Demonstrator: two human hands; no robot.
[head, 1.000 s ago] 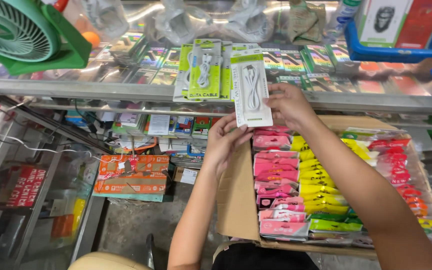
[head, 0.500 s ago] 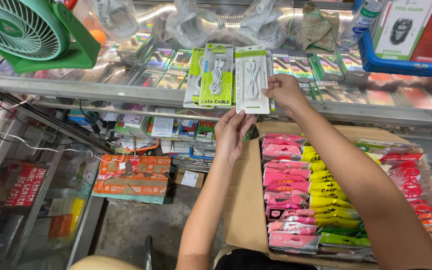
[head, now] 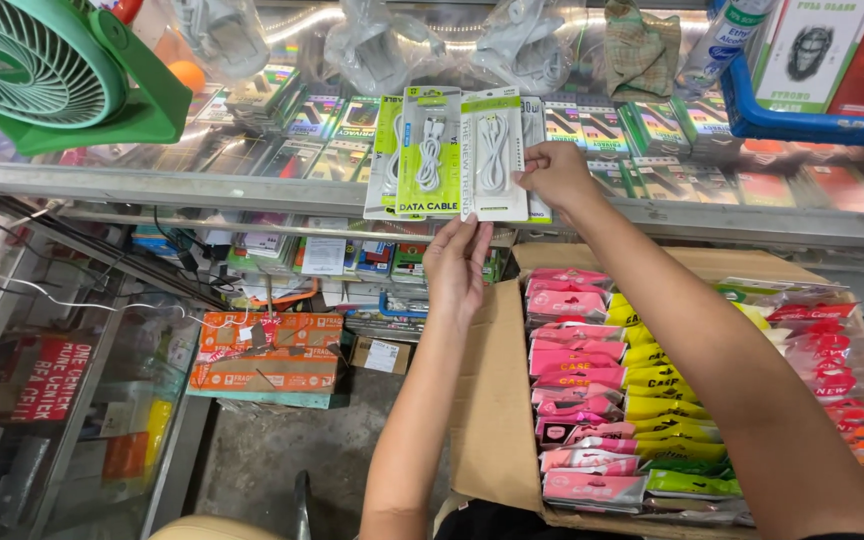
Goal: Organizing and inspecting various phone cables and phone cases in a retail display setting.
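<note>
R. grip is closed on white cable pack, held w/ green cable pack over glass worktop. L. hand is open, fingertips touching pack's lower edge.

A glass display counter with a metal edge runs across the shop, level with the hands, its top catching bright glare. Up left of the hands, a green fan stands on it. Below and left of the hands lies a grey concrete floor, with an orange carton on it. Dark cables trail along the counter's front.
</note>
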